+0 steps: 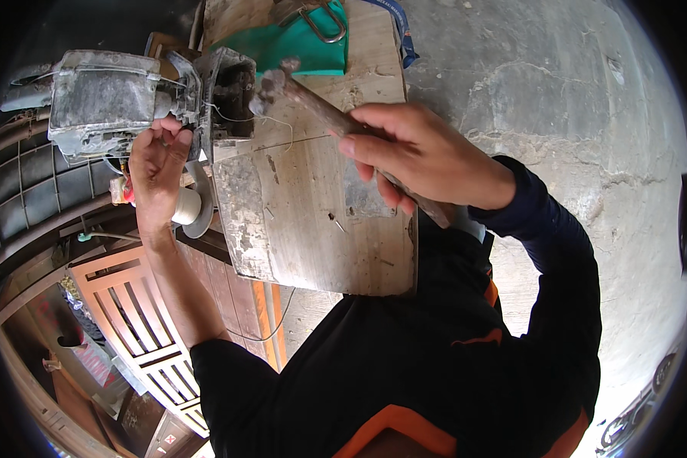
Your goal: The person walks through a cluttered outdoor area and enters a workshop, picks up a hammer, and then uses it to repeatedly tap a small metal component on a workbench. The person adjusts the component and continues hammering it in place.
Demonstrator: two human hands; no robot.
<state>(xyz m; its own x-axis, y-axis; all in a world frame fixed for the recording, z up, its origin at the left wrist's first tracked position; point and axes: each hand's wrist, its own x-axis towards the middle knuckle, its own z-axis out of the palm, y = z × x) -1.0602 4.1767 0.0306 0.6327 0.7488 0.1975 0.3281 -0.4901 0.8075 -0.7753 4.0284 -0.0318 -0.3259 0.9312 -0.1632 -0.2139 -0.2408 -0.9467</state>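
My right hand [404, 153] is wrapped round the wooden handle of a hammer [324, 108], its worn head raised over the board near an open metal box [233, 91]. At the left, my left hand [160, 164] is closed, with thumb and fingertips brought together against the lower edge of a grey, dirt-caked metal machine [107, 95]. Whatever those fingertips hold is too small or hidden to make out. A thin pale string [282, 124] trails out of the box toward the hammer head.
Under the hammer lies a worn wooden board [305, 229], with a small nail-like piece [340, 226] on it. A green cloth [282, 46] and a metal shackle [327, 27] lie at its far end. Below the machine hangs a white spool [188, 206]. A slatted wooden panel [133, 305] stands lower left.
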